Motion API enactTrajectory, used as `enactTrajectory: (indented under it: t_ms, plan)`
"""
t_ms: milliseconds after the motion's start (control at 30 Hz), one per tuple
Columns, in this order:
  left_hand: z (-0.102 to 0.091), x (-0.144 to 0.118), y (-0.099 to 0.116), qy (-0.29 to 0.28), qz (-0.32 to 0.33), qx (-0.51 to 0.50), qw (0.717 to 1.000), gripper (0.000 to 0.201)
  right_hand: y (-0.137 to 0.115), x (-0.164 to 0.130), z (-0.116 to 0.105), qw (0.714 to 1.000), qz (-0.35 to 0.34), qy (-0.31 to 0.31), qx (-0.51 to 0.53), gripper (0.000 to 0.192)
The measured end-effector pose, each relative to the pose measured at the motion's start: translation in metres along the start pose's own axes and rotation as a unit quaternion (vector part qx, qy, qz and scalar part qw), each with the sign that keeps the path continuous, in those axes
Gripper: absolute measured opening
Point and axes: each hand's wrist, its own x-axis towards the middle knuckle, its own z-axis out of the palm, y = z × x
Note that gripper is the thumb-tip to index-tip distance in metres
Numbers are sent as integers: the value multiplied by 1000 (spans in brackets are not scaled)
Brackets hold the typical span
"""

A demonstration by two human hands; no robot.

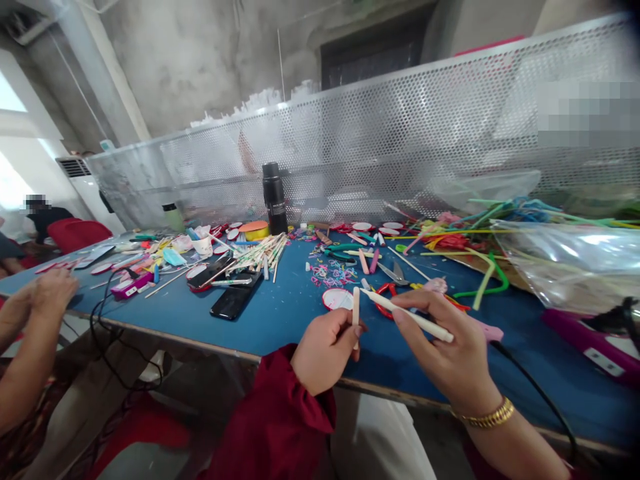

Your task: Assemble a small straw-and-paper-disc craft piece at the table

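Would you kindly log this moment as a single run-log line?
left hand: holds short cream stick upright | right hand: holds long cream stick | tips: close together | surface: blue table

Short cream-white stick (355, 307): plain, slender, held upright, lower end hidden in the fist of the left hand (325, 350), just above the near edge of the blue table (280, 313).

Long cream-white stick (407, 315): same colour, lying aslant from upper left to lower right across the fingers of the right hand (445, 353), left tip just beside the short stick's top.
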Motion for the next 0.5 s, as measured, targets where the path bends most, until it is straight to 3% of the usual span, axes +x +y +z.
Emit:
enactTrajectory:
  t_ms: [500]
  plan:
    - [0,2,-4,6,5,2,1000,26,2,-3,2,1000,22,-17,13,7]
